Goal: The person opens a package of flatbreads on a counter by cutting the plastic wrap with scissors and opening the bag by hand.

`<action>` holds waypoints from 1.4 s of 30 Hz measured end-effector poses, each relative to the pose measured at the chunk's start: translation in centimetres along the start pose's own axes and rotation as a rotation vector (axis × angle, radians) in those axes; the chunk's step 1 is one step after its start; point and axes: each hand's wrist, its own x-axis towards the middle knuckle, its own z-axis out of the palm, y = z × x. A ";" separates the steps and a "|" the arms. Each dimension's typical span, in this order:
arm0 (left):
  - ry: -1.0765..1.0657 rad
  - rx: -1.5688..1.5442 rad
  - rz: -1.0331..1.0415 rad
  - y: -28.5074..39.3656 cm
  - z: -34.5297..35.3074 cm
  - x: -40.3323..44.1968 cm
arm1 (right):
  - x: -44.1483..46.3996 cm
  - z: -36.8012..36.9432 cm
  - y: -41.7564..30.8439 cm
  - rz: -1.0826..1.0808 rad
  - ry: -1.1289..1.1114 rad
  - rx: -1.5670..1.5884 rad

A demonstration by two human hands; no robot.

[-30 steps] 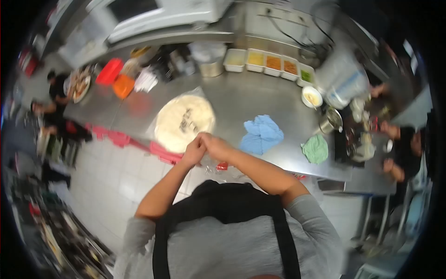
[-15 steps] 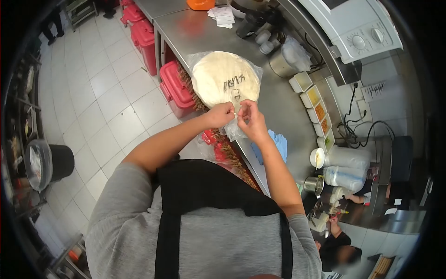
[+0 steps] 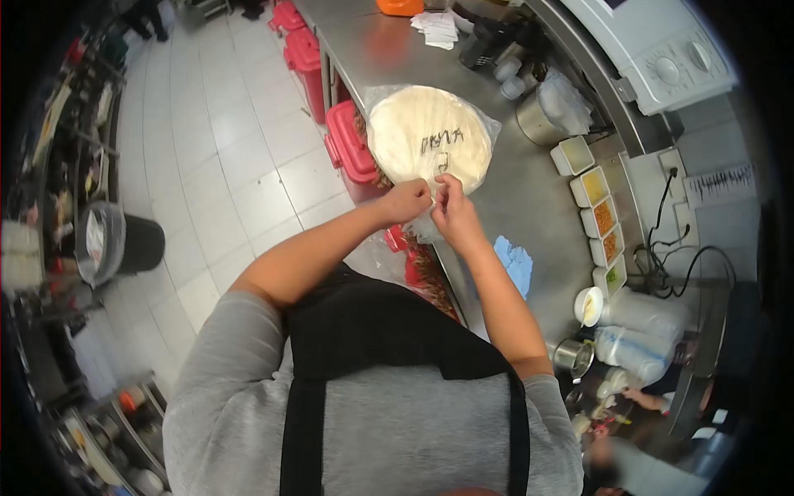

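Note:
A round, pale stack of flat dough (image 3: 426, 132) lies in a clear plastic bag with dark handwriting on it, on the steel counter (image 3: 529, 202). Both hands are at the bag's near end, side by side. My left hand (image 3: 407, 201) is closed, its fingers pinched on the gathered plastic. Just right of it, my right hand (image 3: 453, 211) has bent fingers at the same plastic, thumb and fingertips close together. Loose plastic hangs below the hands. A crumpled blue cloth (image 3: 514, 266) lies to the right of my right forearm.
White tubs of chopped food (image 3: 604, 219) line the counter's right side, with a small white bowl (image 3: 589, 306) and a metal pot (image 3: 572, 357) nearer. Red lidded bins (image 3: 351, 140) stand at the counter's left edge. Another person's hand (image 3: 641, 398) shows at the lower right.
Since a second ago the view has turned, and the hands have gone from clasped together to slightly apart on the bag's end. In the last half second they barely moved.

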 end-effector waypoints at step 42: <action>-0.260 0.312 0.155 -1.6 -0.6 2.5 | -2.0 3.6 -1.4 0.300 0.308 -0.188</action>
